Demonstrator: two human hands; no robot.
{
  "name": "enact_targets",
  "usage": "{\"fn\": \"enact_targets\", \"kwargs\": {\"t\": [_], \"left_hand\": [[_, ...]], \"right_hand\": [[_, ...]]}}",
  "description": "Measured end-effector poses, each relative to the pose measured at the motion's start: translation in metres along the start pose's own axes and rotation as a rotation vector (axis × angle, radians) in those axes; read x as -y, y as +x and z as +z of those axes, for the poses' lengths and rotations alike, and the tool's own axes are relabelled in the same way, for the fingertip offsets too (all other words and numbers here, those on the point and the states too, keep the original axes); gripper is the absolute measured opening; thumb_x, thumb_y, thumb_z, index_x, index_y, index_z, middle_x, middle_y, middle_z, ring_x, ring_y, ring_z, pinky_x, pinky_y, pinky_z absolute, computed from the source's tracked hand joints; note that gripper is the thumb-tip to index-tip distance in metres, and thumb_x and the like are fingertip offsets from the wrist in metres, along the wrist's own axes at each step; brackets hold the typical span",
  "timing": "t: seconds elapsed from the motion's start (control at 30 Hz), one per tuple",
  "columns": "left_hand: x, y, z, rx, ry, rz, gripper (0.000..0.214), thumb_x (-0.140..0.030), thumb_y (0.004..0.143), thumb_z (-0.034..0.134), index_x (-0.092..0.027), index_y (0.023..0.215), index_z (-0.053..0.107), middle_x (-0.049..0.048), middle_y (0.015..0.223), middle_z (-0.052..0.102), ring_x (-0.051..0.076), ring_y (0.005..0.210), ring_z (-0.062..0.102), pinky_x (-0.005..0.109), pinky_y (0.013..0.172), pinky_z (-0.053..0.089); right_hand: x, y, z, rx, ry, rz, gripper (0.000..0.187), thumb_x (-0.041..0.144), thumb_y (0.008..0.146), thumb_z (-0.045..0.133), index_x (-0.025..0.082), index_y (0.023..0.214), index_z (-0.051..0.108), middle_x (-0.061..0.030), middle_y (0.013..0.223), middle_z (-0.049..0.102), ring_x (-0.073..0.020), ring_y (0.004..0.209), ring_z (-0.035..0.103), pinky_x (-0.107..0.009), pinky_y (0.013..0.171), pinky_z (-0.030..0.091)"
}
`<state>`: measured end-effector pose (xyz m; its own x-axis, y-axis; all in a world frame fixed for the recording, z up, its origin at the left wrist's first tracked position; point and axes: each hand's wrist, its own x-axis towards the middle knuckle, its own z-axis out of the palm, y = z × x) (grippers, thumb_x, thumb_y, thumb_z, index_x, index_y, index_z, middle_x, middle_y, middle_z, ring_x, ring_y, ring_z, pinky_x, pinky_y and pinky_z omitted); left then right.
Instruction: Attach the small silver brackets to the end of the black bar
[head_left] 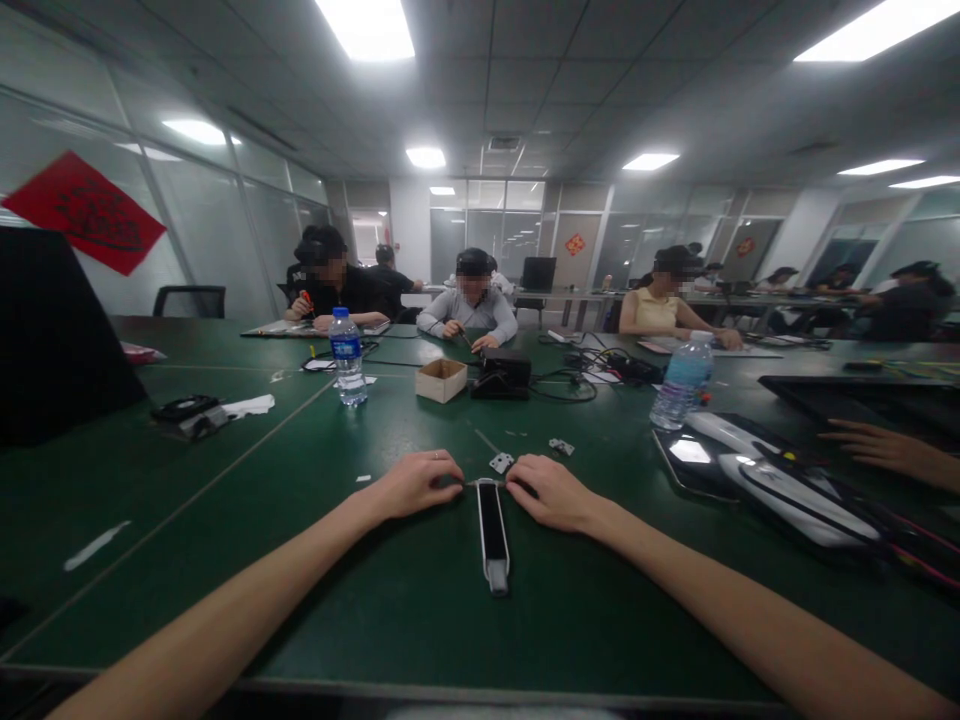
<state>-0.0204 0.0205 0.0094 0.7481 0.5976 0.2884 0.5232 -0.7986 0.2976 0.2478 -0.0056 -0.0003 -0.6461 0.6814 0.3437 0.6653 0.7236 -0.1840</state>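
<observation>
A long narrow black strip with a silver frame point(493, 535) lies lengthwise on the green table point(315, 560) in front of me. My left hand point(415, 483) rests with curled fingers at the left of its far end. My right hand point(551, 491) sits mirrored at the right of that end, fingers curled too. Both sets of fingertips touch the strip's far tip; whether they pinch a small part there is too small to tell. A small silver hinge-like piece point(501, 462) lies just beyond the hands, and another small metal piece point(560, 446) lies further right.
Two water bottles point(348, 357) point(682, 380), a small cardboard box point(442, 380) and a black device with cables point(501, 378) stand mid-table. Dark devices point(750, 475) lie at right, where another person's hand point(885, 448) rests. A black panel point(52, 335) stands left. Several people sit across.
</observation>
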Motion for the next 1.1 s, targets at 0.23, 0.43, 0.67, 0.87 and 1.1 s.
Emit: {"fn": "enact_targets", "kwargs": {"t": [0.23, 0.43, 0.67, 0.87, 1.1], "left_hand": [[-0.003, 0.002, 0.006, -0.030, -0.026, -0.050, 0.016, -0.028, 0.088, 0.059, -0.018, 0.097, 0.068, 0.0029, 0.090, 0.066, 0.014, 0.075, 0.060, 0.023, 0.070, 0.044], [-0.003, 0.002, 0.009, -0.015, -0.100, -0.096, 0.017, -0.024, 0.086, 0.060, -0.018, 0.100, 0.067, 0.0007, 0.087, 0.069, 0.012, 0.070, 0.061, 0.021, 0.066, 0.046], [-0.005, 0.002, 0.010, -0.039, -0.118, -0.117, 0.016, -0.020, 0.084, 0.061, -0.019, 0.097, 0.068, -0.0002, 0.084, 0.070, 0.012, 0.067, 0.061, 0.021, 0.065, 0.047], [-0.007, 0.002, 0.012, -0.071, -0.182, -0.188, 0.015, -0.022, 0.082, 0.062, -0.018, 0.094, 0.069, -0.0002, 0.082, 0.071, 0.012, 0.065, 0.062, 0.020, 0.062, 0.048], [-0.011, 0.004, 0.013, -0.085, -0.203, -0.276, 0.012, -0.021, 0.080, 0.065, -0.017, 0.090, 0.069, 0.0005, 0.084, 0.073, 0.013, 0.067, 0.063, 0.022, 0.065, 0.049]], "right_hand": [[0.001, 0.001, 0.001, -0.014, 0.018, 0.021, 0.016, 0.020, 0.093, 0.050, 0.014, 0.093, 0.065, -0.0083, 0.091, 0.065, -0.0185, 0.082, 0.058, -0.032, 0.076, 0.048], [0.000, 0.001, 0.003, -0.020, 0.050, 0.026, 0.014, 0.018, 0.093, 0.050, 0.015, 0.090, 0.064, -0.0077, 0.090, 0.064, -0.0181, 0.081, 0.058, -0.031, 0.075, 0.049], [0.002, 0.000, 0.001, -0.020, 0.074, 0.041, 0.014, 0.019, 0.092, 0.051, 0.016, 0.090, 0.064, -0.0073, 0.090, 0.064, -0.0182, 0.081, 0.058, -0.031, 0.073, 0.049], [0.002, 0.000, 0.000, -0.015, 0.097, 0.034, 0.016, 0.021, 0.093, 0.049, 0.016, 0.091, 0.064, -0.0073, 0.091, 0.064, -0.0181, 0.082, 0.058, -0.032, 0.074, 0.050], [0.002, 0.000, 0.000, -0.010, 0.100, 0.037, 0.014, 0.019, 0.093, 0.050, 0.015, 0.091, 0.064, -0.0077, 0.092, 0.063, -0.0178, 0.082, 0.057, -0.032, 0.075, 0.050]]}}
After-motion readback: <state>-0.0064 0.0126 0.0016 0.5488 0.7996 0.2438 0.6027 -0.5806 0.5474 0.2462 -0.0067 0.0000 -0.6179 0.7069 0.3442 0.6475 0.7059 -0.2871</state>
